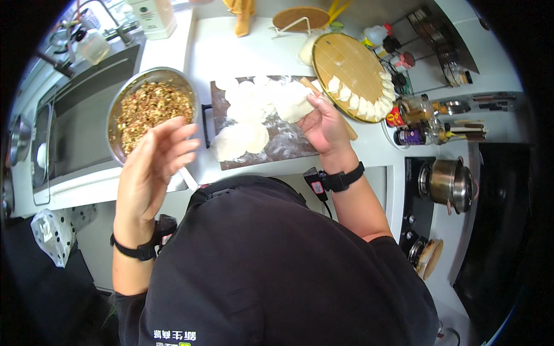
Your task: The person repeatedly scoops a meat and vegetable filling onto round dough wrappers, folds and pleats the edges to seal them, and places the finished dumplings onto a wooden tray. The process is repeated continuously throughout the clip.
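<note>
My right hand point(322, 125) holds a round white dough wrapper point(294, 104) by its edge, thumb on top, above the dark floured board point(285, 149). More dough wrappers point(236, 140) lie on that board, several of them overlapping. My left hand point(160, 160) is empty with its fingers apart, over the near edge of a steel bowl point(113, 93) of chopped filling point(153, 106). A pale utensil handle point(188, 178) shows beside the left hand; its other end is hidden. A wooden rolling pin point(351, 131) lies partly hidden behind my right hand.
A round tray point(346, 60) with a curved row of formed dumplings point(361, 105) rests at the board's far right. Jars and bottles point(409, 136) line the right side, with a lidded steel pot point(448, 181) on the stove. A sink point(93, 125) is at the left.
</note>
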Demonstrator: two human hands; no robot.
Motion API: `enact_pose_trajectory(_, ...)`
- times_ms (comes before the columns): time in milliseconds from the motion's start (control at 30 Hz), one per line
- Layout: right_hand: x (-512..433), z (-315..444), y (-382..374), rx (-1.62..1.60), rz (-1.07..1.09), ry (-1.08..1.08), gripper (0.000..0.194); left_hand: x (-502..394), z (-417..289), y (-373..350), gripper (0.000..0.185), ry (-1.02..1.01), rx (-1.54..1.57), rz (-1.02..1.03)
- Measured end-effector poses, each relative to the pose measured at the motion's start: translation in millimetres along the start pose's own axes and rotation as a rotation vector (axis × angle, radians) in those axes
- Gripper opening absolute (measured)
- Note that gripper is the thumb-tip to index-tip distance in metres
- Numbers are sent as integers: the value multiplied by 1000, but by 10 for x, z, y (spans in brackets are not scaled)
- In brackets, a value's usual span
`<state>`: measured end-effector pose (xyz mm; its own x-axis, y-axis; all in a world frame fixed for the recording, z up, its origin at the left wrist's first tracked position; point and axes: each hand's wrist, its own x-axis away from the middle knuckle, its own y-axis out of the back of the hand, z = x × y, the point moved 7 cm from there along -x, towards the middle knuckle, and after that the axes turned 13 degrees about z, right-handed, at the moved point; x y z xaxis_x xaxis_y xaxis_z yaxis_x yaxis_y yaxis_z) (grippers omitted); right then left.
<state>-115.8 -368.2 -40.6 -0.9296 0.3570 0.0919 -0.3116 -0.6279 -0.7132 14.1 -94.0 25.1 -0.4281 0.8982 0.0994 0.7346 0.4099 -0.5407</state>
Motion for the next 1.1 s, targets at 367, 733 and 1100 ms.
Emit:
enact_pose_trajectory(367, 90, -206, -1872, 1296, 637, 388, 37, -128, 38, 339, 35, -167, 745, 5)
enact_pose_trajectory(733, 6, -1305, -1928, 1805, 940, 341, 31, 349, -197, 988, 29, -464, 778, -269)
enact_pose_trajectory(1100, -216, -733, -1925, 1532, 589, 376, 13, 644, -57, 1227, 35, -504, 789, -345)
